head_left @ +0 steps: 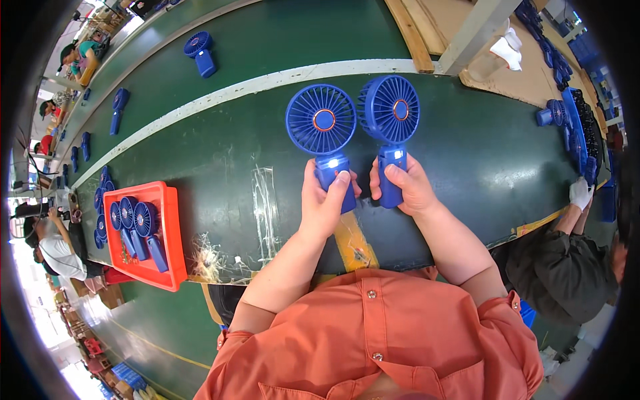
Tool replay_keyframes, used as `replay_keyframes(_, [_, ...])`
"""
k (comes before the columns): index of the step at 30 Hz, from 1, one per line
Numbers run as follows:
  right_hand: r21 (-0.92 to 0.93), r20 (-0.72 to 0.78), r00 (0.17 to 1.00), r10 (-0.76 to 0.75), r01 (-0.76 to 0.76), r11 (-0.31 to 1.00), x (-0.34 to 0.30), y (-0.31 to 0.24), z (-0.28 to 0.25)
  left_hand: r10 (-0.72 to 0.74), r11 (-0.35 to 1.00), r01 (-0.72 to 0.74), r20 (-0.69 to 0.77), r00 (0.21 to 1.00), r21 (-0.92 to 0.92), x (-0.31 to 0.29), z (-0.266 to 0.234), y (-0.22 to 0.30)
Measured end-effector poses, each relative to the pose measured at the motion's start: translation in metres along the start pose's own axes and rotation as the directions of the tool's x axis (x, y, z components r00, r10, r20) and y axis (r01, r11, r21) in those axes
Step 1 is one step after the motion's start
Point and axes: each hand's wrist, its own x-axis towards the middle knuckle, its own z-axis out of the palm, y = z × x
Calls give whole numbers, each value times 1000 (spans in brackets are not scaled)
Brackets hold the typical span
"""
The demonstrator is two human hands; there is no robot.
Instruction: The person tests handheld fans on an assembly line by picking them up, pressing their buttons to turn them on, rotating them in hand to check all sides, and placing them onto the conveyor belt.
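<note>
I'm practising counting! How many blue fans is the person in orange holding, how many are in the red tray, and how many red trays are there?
Held blue fans: 2, one per hand, left hand and right hand
Tray fans: 3
Red tray: 1
Total: 6

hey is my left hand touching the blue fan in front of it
Touching. The head view shows your left hand holding the blue fan, thumb on its handle.
</note>
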Motion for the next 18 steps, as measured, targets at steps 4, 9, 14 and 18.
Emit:
replay_keyframes(4, [-34, -54, 997, -46, 45, 998, 0, 0, 3, -22, 999, 22, -9, 1000, -31, 2, -4, -3])
replay_keyframes(9, [-155, -63, 988, -140, 129, 979, -4, -5, 5, -30, 995, 32, 24, 999, -99, 4, -7, -5])
replay_keyframes(14, [-262, -71, 982, -172, 148, 954, -6, -11, 4, -20, 979, 42, 108, 994, -200, 9, -11, -4])
replay_keyframes(18, [-267, -108, 975, -193, 158, 951, -7, -10, 5, 25, 990, -15, 71, 997, -137, 8, -7, -5])
